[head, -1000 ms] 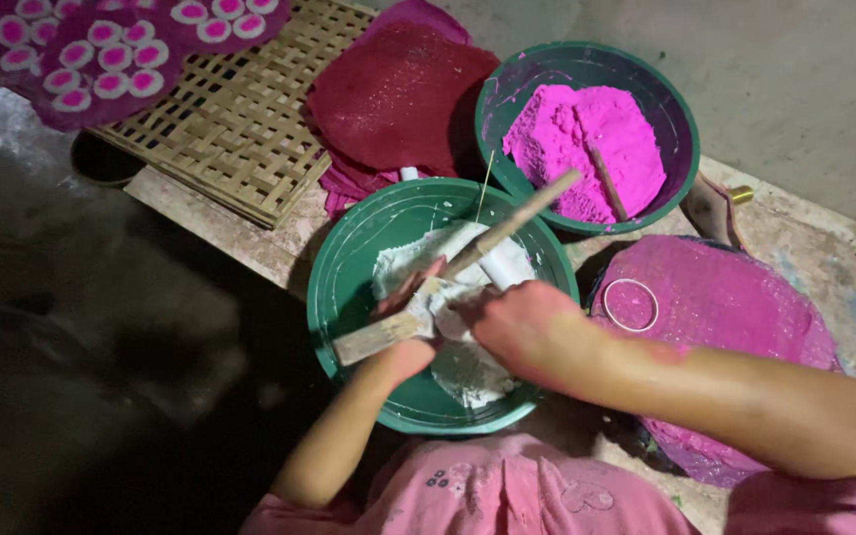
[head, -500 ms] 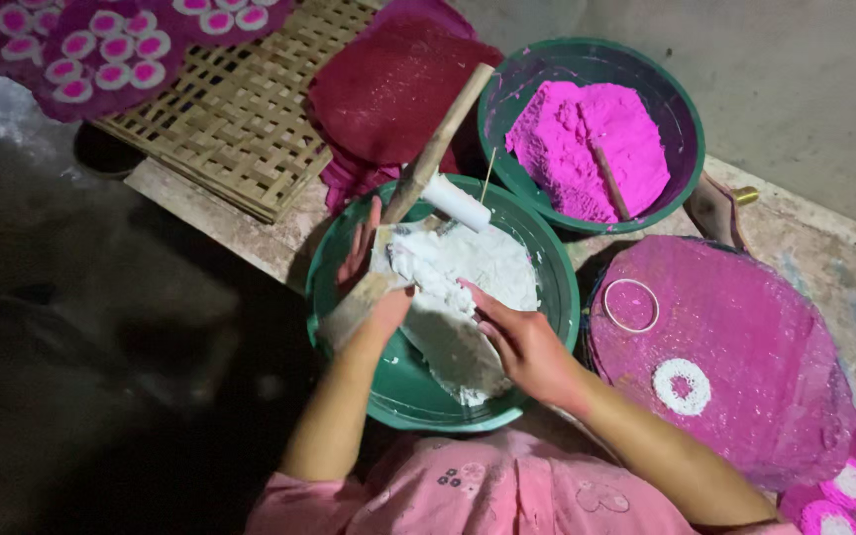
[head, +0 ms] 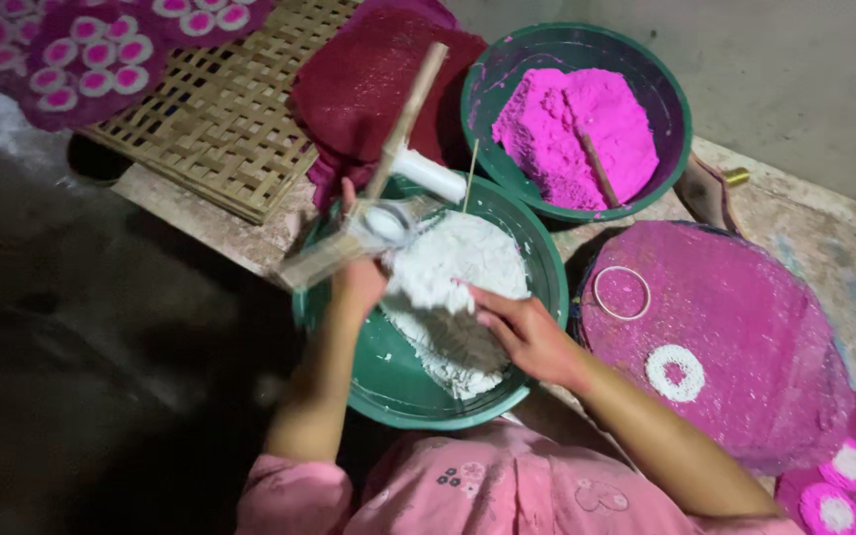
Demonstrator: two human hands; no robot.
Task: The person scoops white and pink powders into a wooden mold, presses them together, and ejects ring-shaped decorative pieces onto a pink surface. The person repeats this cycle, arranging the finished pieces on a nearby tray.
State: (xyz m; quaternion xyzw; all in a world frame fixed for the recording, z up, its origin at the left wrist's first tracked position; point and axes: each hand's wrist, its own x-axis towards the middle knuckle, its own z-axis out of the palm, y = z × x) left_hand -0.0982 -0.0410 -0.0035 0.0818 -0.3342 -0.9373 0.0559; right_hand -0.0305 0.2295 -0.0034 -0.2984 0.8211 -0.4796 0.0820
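Observation:
My left hand (head: 359, 282) grips a wooden-handled tool (head: 388, 188) with a white tube and a round ring mould at its lower end, held over the left rim of a green bowl (head: 388, 381). White crumbly flour (head: 453, 287) fills the bowl. My right hand (head: 527, 337) rests in the flour, fingers loosely bent, touching the pile. To the right lies a round pink-coated board (head: 735, 347) with a white flour ring (head: 674, 372) and a thin metal hoop (head: 621, 292) on it.
A second green bowl (head: 671, 99) of bright pink powder with a stick in it stands behind. A dark red cloth (head: 359, 79) and a woven bamboo tray (head: 220, 119) lie at the back left. Pink-and-white round pieces (head: 71, 59) sit far left and at the lower right (head: 844, 476).
My left hand swung the wooden tool from lying across the bowl to pointing up and back. My right hand left the tool and went down into the flour. A white ring now lies on the pink board.

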